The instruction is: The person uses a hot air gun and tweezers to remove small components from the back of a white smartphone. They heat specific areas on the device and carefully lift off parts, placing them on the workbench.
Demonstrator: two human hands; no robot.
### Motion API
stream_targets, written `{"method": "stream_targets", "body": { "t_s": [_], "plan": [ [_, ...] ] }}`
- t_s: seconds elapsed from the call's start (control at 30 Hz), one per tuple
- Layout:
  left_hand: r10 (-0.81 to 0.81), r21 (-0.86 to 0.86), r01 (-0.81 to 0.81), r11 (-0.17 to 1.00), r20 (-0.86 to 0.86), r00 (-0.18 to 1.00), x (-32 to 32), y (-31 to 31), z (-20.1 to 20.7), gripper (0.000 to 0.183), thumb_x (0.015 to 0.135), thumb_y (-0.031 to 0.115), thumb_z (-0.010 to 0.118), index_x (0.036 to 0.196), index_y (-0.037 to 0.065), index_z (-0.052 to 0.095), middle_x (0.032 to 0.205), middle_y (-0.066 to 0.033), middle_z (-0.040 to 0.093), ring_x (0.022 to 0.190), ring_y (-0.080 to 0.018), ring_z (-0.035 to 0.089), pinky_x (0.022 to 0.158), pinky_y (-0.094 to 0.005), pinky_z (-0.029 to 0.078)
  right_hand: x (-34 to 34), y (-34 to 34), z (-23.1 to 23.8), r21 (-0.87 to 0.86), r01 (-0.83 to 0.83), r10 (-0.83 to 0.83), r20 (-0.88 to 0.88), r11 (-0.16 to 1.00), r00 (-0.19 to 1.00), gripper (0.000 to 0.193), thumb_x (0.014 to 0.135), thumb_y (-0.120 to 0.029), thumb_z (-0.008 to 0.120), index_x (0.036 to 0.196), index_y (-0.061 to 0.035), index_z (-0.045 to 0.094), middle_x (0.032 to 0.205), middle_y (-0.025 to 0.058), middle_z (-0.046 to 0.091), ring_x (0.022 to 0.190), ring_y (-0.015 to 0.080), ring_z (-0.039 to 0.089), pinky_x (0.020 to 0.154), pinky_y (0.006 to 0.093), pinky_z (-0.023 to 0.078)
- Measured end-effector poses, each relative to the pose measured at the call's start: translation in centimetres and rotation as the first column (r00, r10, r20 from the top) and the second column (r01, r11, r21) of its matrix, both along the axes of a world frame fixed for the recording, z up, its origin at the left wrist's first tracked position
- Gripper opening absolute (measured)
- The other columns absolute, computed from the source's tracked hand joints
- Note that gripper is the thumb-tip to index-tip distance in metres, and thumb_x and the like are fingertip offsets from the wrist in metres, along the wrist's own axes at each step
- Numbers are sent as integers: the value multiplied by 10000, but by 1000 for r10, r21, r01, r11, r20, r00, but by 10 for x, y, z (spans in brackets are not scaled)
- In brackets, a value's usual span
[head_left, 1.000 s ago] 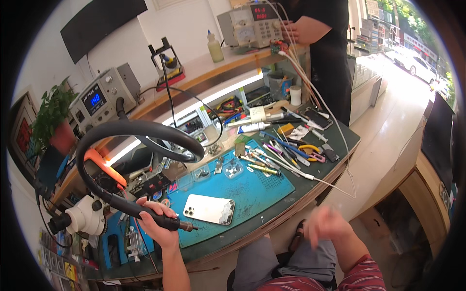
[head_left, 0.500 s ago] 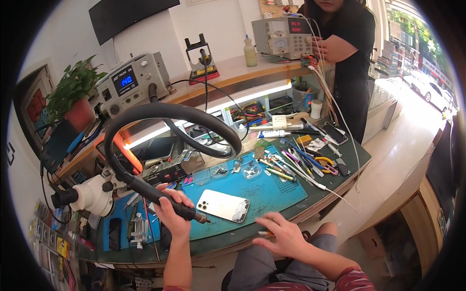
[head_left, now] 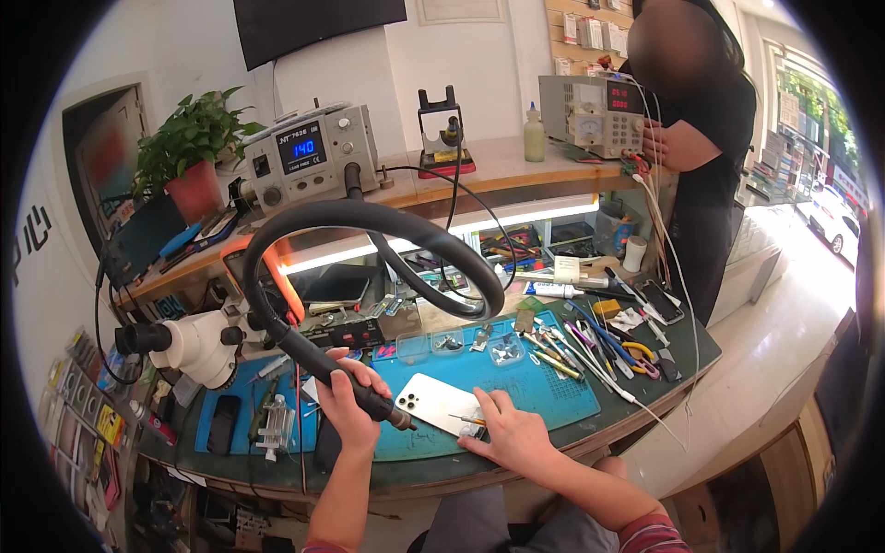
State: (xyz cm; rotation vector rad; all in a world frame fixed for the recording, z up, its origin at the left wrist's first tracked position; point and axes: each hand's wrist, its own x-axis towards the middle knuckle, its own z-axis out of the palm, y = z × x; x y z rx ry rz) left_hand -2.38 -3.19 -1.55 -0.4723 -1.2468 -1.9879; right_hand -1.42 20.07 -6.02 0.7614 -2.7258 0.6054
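Observation:
My left hand [head_left: 353, 403] is wrapped round the black handle of a hot air gun [head_left: 373, 402]. Its metal nozzle points toward the near left edge of a white smartphone [head_left: 441, 396], apart from my right hand. The phone lies back up on a blue work mat [head_left: 415, 448], its camera lenses at the left end. My right hand [head_left: 512, 431] is at the phone's right end, covering the corner that showed cracked glass earlier. Between its fingers is a thin pointed tool [head_left: 466, 420], its tip over the phone's back; its exact kind is not clear.
The gun's thick hose [head_left: 369, 217] loops over the bench from a hot air station [head_left: 309, 152]. A microscope [head_left: 189, 346] stands left. Small clear trays [head_left: 506, 348], pliers [head_left: 639, 355] and several tools lie beyond the phone. A person [head_left: 705, 175] stands beside a power supply [head_left: 595, 115].
My right hand has moved left and forward from the mat's near edge onto the phone's right end. My left hand still holds the hot air gun. The whole view has shifted.

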Motion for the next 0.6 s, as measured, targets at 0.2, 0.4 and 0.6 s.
{"method": "stream_targets", "body": {
  "t_s": [0.2, 0.4, 0.6],
  "plan": [
    [5, 24, -6, 1000, 46, 999, 6, 2, 0, 407, 1039, 372, 496, 1233, 22, 422, 790, -34, 497, 604, -148, 541, 530, -300, 508, -12, 17, 17, 35, -84, 80, 92, 996, 993, 745, 832, -556, 700, 1345, -43, 529, 1144, 113, 594, 796, 314, 691, 668, 411, 571],
    [-72, 13, 71, 997, 135, 988, 14, 11, 39, 379, 1045, 367, 475, 1220, 35, 424, 784, -33, 479, 602, -145, 537, 508, -302, 498, -19, 72, 23, -246, -59, 95, 137, 968, 986, 358, 938, -257, 631, 1186, -7, 568, 1035, 183, 587, 871, 380, 636, 743, 413, 531],
    [-142, 102, 129, 986, 132, 981, -13, 34, 53, 356, 1044, 325, 492, 1222, 25, 423, 787, -41, 496, 603, -152, 542, 507, -309, 486, -1, 86, 28, -249, -116, 114, -20, 962, 993, 352, 917, -22, 588, 1268, -35, 602, 944, 146, 596, 831, 331, 619, 718, 398, 509]
  ]
}}
